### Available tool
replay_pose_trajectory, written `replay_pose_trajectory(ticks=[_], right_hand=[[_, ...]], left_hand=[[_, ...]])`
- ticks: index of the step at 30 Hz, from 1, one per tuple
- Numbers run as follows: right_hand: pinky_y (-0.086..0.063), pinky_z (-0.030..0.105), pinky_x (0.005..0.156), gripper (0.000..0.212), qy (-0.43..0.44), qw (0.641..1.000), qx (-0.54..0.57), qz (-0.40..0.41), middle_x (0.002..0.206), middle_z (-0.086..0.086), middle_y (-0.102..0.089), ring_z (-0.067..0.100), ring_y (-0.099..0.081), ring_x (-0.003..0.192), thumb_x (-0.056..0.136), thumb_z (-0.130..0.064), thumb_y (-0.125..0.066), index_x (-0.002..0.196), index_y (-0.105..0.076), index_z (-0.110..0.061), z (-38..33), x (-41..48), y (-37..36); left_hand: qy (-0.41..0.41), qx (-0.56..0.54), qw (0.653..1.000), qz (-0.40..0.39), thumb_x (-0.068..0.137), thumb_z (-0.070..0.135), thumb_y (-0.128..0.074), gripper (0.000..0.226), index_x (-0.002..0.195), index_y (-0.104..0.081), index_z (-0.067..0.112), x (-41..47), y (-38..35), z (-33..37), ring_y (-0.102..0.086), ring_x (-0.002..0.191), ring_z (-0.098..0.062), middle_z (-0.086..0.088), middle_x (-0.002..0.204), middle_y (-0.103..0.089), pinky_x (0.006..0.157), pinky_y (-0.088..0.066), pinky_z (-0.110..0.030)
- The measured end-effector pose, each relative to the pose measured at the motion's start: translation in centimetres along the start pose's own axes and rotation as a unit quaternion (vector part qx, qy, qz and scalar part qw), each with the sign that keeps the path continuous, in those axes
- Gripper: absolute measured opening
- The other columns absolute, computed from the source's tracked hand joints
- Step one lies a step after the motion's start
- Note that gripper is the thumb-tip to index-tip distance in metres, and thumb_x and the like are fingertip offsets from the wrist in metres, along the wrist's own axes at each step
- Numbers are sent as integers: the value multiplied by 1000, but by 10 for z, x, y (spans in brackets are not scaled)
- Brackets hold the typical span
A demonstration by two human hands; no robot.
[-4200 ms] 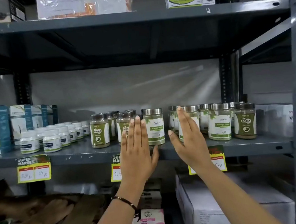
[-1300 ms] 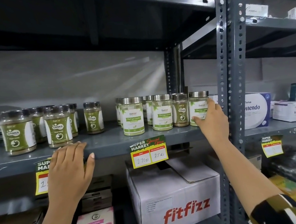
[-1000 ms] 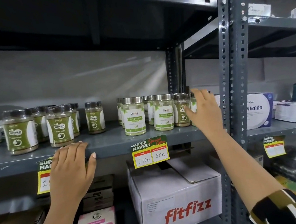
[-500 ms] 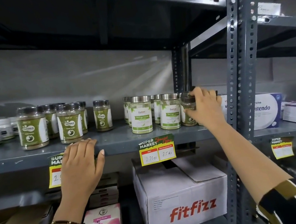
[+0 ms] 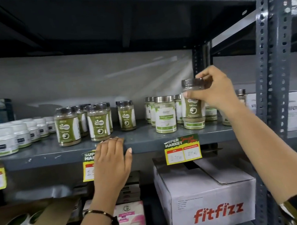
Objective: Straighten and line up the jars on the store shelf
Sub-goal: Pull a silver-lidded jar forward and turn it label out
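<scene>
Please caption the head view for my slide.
Right hand lifts a dark-lidded jar above the shelf; left hand rests on its edge.

On the shelf, tubs are sitting at nine o'clock, jars clustering at centre, one jar standing alone at their three o'clock. Steel-lidded jars are grouping further toward three o'clock. A box is lying under the shelf, at six o'clock.
</scene>
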State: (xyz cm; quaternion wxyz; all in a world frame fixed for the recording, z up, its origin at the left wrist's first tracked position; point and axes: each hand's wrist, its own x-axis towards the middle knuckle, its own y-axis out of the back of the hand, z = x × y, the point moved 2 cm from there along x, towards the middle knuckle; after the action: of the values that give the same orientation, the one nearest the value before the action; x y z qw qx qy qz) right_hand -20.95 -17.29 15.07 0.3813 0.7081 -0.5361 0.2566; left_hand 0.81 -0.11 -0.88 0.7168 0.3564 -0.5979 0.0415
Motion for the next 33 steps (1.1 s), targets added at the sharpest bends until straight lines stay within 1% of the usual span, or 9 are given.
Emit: replay_pose_trajectory(ticks=[3, 7, 12, 15, 17, 25, 29, 31, 33], right_hand=[[-47, 24, 71, 51, -4, 996, 64, -59, 86, -11, -55, 8, -54, 79, 58, -26, -88, 95, -54, -17, -25, -1, -40], [-49, 30, 77, 52, 11, 992, 73, -103, 87, -7, -56, 15, -56, 85, 57, -27, -88, 93, -53, -16, -47, 2, -97], [-38, 20, 59, 49, 6, 989, 63, -136, 83, -11, -53, 4, -50, 73, 60, -26, -87, 93, -52, -16, -51, 2, -149], [-42, 26, 68, 50, -1, 989, 54, -141, 94, -4, -57, 14, -54, 85, 60, -27, -87, 95, -52, -16, -41, 0, -167], [-44, 29, 74, 52, -1, 989, 50, -140, 100, 0, -59, 17, -54, 90, 61, -28, -86, 99, -53, -14, -36, -2, -173], [-50, 37, 83, 54, 36, 990, 12, -136, 105, 3, -62, 20, -58, 95, 65, -32, -83, 105, -51, -15, -33, -8, -175], [-51, 39, 86, 59, 62, 988, -2, -143, 114, 7, -62, 23, -59, 102, 71, -38, -78, 117, -48, -15, -35, -16, -165], [-53, 39, 85, 58, 78, 992, 0, -101, 114, 7, -62, 22, -61, 99, 74, -38, -76, 121, -49, -15, -35, -20, -146], [-56, 37, 78, 45, 102, 994, 25, -22, 106, 0, -62, 19, -66, 86, 77, -32, -74, 112, -54, -13, -31, -22, -117]], left_hand=[[-2, 5, 1000, -8, 93, 38, -38, 43, 111, -61, 7, 0, 1, -1, -57, 101, -29, -10, 107, -63, 95, -36, -40], [-6, 6, 1000, -11, 93, 39, -38, 42, 112, -61, 8, 0, 1, -2, -57, 101, -28, -8, 107, -63, 96, -35, -38], [-10, 8, 1000, -7, 93, 38, -40, 41, 111, -62, 9, 0, 1, -2, -57, 100, -27, -7, 107, -64, 96, -33, -37], [-11, 3, 1000, -3, 94, 38, -40, 41, 112, -62, 9, 0, 1, -2, -57, 101, -27, -7, 107, -64, 96, -32, -36], [-13, 4, 1000, -1, 94, 37, -40, 41, 112, -62, 8, 1, 1, -2, -58, 101, -27, -7, 107, -64, 96, -32, -37], [-17, 2, 1000, 8, 93, 36, -41, 40, 109, -62, 6, 1, 3, 0, -58, 98, -28, -9, 105, -64, 95, -33, -37], [-20, 3, 1000, -1, 93, 36, -40, 40, 109, -62, 6, 1, 4, 0, -58, 98, -29, -10, 105, -64, 95, -33, -38], [-20, 3, 1000, -6, 93, 36, -40, 41, 110, -62, 6, 1, 4, 0, -58, 99, -29, -10, 105, -64, 96, -32, -38], [-20, 0, 1000, -5, 93, 36, -41, 41, 111, -62, 6, 1, 3, 0, -58, 100, -30, -10, 106, -64, 96, -33, -38]])
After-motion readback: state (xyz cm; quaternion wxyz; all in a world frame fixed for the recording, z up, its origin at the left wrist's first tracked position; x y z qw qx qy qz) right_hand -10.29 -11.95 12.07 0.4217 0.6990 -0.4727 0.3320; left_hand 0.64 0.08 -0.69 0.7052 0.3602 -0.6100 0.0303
